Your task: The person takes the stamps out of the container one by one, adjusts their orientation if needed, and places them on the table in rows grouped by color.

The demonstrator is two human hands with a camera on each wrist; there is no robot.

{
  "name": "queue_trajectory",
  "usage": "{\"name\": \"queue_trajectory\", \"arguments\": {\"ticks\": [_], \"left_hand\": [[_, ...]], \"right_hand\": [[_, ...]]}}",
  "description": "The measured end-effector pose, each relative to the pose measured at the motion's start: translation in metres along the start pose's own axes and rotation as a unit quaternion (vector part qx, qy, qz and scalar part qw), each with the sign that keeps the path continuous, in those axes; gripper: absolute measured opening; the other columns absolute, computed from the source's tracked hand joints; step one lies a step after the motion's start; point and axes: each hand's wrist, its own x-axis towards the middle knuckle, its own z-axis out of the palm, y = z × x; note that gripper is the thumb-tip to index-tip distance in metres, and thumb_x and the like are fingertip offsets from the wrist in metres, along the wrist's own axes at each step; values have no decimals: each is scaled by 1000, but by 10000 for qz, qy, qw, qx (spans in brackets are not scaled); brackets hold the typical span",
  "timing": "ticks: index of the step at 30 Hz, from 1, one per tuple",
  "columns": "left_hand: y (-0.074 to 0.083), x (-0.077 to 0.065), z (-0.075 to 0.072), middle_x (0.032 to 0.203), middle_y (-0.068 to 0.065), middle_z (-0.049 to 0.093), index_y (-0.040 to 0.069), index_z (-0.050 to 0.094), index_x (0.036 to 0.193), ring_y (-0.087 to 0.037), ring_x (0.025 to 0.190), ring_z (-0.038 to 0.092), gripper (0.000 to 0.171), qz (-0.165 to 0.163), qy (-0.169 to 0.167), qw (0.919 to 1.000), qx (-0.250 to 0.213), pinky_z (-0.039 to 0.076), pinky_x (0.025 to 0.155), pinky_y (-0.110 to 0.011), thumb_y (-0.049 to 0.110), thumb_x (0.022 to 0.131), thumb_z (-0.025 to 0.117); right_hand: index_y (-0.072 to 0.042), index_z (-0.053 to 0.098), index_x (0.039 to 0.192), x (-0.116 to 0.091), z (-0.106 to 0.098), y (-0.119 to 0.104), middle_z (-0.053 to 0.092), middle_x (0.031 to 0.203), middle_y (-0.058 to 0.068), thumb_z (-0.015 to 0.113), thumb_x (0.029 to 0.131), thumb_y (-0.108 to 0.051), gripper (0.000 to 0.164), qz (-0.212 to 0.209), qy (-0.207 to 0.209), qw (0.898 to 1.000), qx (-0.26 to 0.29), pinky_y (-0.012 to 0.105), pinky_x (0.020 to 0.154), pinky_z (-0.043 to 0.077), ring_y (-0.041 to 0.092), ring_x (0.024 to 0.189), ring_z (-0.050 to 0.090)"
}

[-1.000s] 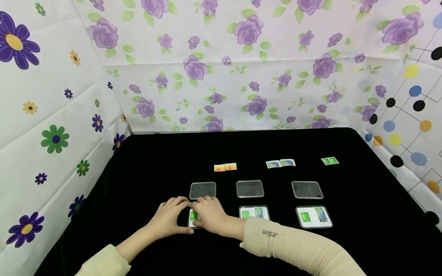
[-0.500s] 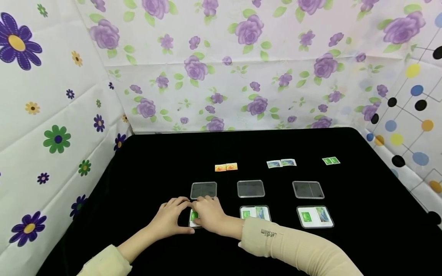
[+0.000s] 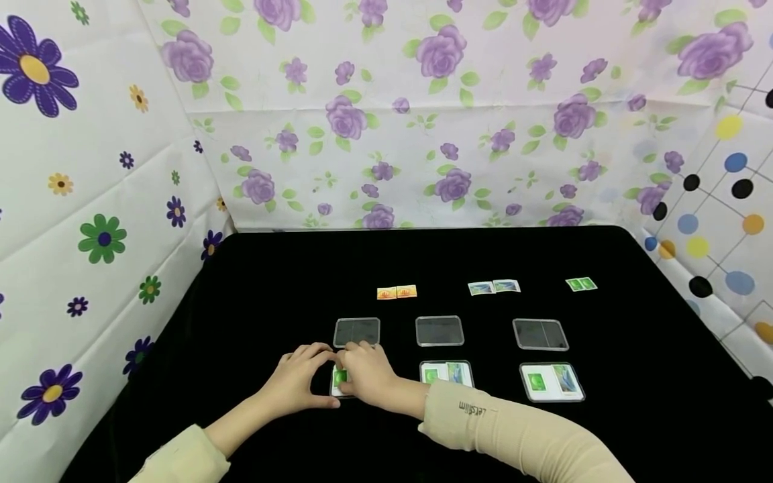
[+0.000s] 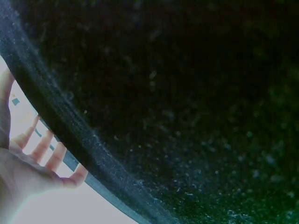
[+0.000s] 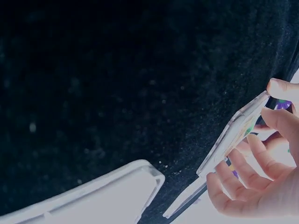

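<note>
My left hand (image 3: 294,386) grips the left card case (image 3: 339,383), presumably to steady it, while my right hand (image 3: 366,373) bends over it, whether pinching I cannot tell, and beyond clear trays (image 3: 439,331) on the surface (image 3: 302,268), stickers (image 3: 387,294) lie paired, seemingly keeping kinds apart.

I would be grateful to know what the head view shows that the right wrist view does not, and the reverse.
Only the head view shows the orange card pair, the blue card pair, the green card pair and the beige sleeves.
Only the right wrist view shows the palm side of the right fingers.
Both share the right hand, the clear case by it and the black cloth.
</note>
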Motion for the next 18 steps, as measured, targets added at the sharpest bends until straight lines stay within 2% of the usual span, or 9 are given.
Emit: {"name": "queue_trajectory", "arguments": {"ticks": [9,13,18], "left_hand": [[-1,0,1,127,-8,56,15,60,118,-35,119,51,71,20,25,10000,63,41,90,-64,51,62,82],[-1,-1,0,127,-8,56,15,60,119,-35,119,50,70,-1,-21,10000,-22,40,91,-64,50,63,82],[-1,-2,-2,127,-8,56,17,60,118,-35,118,51,67,14,-37,9999,-100,40,90,-65,49,63,82]], "right_hand": [[-14,69,98,-2,-6,0,67,95,-1,78,77,-28,26,-118,0,9998,151,40,78,54,14,84,63],[-12,69,99,-4,-6,3,69,98,0,77,77,-26,27,-191,90,9991,366,42,81,53,15,88,64],[-11,69,100,-5,-6,8,70,101,0,76,79,-22,25,-153,187,9977,635,38,82,49,14,90,63]]}}
